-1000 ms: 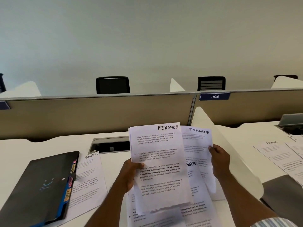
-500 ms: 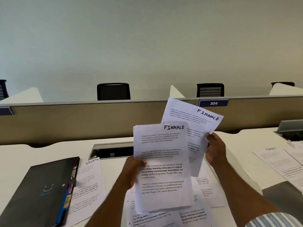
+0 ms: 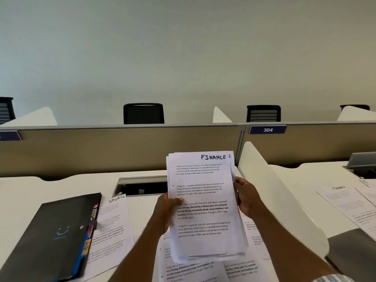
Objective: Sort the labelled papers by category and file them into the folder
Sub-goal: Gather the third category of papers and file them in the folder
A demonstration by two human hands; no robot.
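Observation:
A stack of white papers labelled FINANCE point(image 3: 203, 200) is held upright above the desk. My left hand point(image 3: 167, 208) grips its left edge with the thumb on the front sheet. My right hand point(image 3: 245, 197) holds its right edge. A black folder point(image 3: 48, 237) with coloured tabs lies closed on the desk at the left. A sheet labelled SPORTS point(image 3: 114, 224) lies beside and partly under it. More printed sheets point(image 3: 193, 269) lie on the desk beneath the stack.
A white divider point(image 3: 274, 190) stands just right of my right hand. Beyond it lie further papers point(image 3: 345, 202), one marked FINANCE. A cable slot point(image 3: 140, 186) is set in the desk behind the stack. A beige partition point(image 3: 122, 147) closes the back.
My right hand brought its separate FINANCE sheet down and behind the stack held by my left hand. Both hands now hold one combined stack.

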